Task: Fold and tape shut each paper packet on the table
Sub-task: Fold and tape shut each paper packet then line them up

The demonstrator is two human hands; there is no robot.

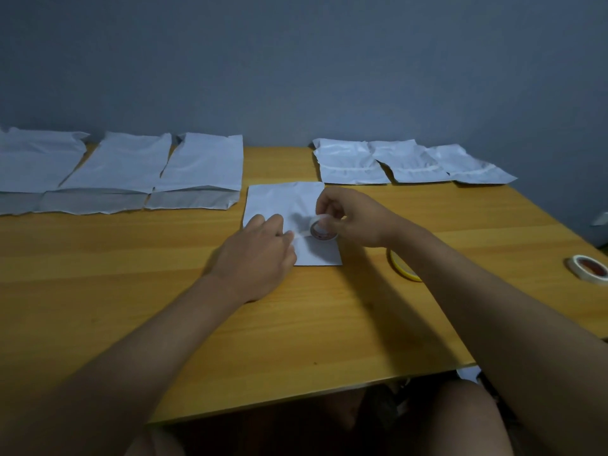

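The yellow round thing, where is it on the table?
In the head view, the yellow round thing lies on the wooden table right of centre, partly hidden under the right forearm, just right of the white packet being taped.

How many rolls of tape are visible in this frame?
3. One small roll of tape is gripped in the right hand above the centre packet; a yellow roll lies partly hidden behind the right forearm; a white roll sits near the table's right edge.
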